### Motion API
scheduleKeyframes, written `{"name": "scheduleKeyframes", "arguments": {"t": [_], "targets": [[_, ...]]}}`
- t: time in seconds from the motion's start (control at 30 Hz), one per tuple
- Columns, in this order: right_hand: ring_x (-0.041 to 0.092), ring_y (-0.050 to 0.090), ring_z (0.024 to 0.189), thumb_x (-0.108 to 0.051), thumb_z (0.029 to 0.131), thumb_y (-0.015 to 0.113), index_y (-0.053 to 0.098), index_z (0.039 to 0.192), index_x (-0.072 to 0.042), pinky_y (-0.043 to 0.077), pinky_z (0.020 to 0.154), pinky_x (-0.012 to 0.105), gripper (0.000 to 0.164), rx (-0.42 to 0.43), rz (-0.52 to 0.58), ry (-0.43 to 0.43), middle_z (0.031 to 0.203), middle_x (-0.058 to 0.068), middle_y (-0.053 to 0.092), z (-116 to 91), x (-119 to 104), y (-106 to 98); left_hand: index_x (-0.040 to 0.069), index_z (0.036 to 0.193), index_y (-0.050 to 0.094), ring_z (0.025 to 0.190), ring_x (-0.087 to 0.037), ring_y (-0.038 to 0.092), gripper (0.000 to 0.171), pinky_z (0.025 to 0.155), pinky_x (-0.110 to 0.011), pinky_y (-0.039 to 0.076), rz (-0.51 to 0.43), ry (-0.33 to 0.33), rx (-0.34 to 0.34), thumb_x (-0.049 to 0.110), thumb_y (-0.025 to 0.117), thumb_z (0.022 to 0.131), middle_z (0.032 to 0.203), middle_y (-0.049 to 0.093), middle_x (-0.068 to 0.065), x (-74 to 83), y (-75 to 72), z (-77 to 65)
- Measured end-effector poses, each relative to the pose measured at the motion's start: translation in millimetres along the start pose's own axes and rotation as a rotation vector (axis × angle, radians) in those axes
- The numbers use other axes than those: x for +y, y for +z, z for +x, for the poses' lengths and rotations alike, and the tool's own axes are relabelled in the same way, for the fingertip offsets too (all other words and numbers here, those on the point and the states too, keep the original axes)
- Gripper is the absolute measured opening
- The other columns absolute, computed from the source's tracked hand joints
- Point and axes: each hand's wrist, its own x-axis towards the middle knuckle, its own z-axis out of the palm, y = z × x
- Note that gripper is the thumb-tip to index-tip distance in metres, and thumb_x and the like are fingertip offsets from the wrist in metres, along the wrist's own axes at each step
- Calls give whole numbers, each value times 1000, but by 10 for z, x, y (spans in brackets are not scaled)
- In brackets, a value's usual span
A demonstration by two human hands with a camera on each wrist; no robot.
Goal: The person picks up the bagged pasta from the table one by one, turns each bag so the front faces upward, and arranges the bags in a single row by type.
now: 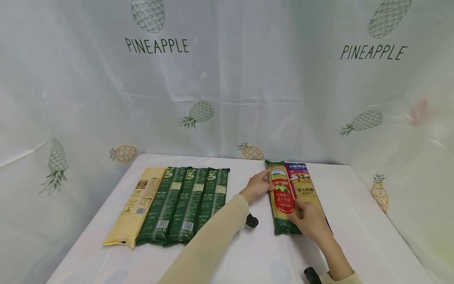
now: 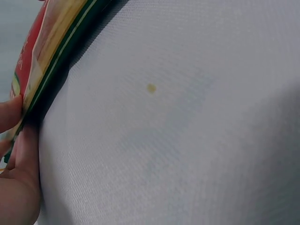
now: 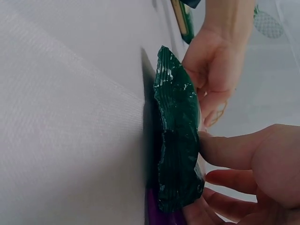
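Note:
A green-and-gold spaghetti pack (image 1: 282, 193) with a red label lies face up on the right side of the table. My left hand (image 1: 257, 187) holds its left edge near the upper half; in the left wrist view, fingers (image 2: 9, 115) grip that edge. Lower down, my right hand (image 1: 312, 221) grips the right edge, with the thumb (image 3: 225, 149) on the upper face in the right wrist view. Partly covered by this pack and my right hand, a purple-and-gold pasta pack (image 1: 306, 185) lies directly beside it on the right.
Toward the left of the white-covered table (image 1: 244, 256), three green pasta packs (image 1: 188, 201) lie side by side, backs up. A yellow pack (image 1: 136, 209) borders them on the far left. Behind the table hangs a pineapple-print curtain (image 1: 227, 79).

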Motion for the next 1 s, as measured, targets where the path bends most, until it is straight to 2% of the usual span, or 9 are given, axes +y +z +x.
{"name": "scheduleKeyframes", "arguments": {"t": [0.13,0.27,0.4,0.67,0.87,1.0], "targets": [[29,54,92,-19,92,84,58,144,12,42,72,37,66,11,4,15,112,25,65,-7,-13,18,27,158,53,105,-17,62,75,104,-42,50,-13,11,18,9,82,92,113,66,2,-34,22,37],[27,53,87,-19,92,84,57,145,11,42,67,35,67,2,9,32,106,22,62,-12,-23,31,22,155,54,100,-17,64,73,99,-40,52,-40,40,36,4,83,90,111,68,0,-53,18,36],[28,53,87,-20,93,84,56,147,10,43,66,34,68,-4,3,50,107,22,60,-14,-18,50,20,153,54,98,-17,65,73,96,-40,53,-32,33,45,4,84,89,108,68,0,-49,18,46],[31,54,89,-19,91,85,58,144,12,50,72,41,67,24,-44,29,111,27,61,-16,-32,72,12,153,56,90,-18,59,70,86,-37,52,99,75,59,7,82,88,99,64,-4,79,-8,-94],[33,55,92,-17,91,84,58,144,12,53,78,48,65,31,-68,24,112,28,60,-21,-41,82,19,155,56,86,-13,57,71,89,-34,50,171,16,54,11,82,89,93,62,2,104,14,-61],[33,54,92,-16,92,83,58,144,12,51,78,47,64,34,-76,33,111,27,59,-31,-52,90,19,153,57,85,-14,59,69,90,-35,51,208,16,51,13,83,89,91,64,2,121,9,-63]]}}
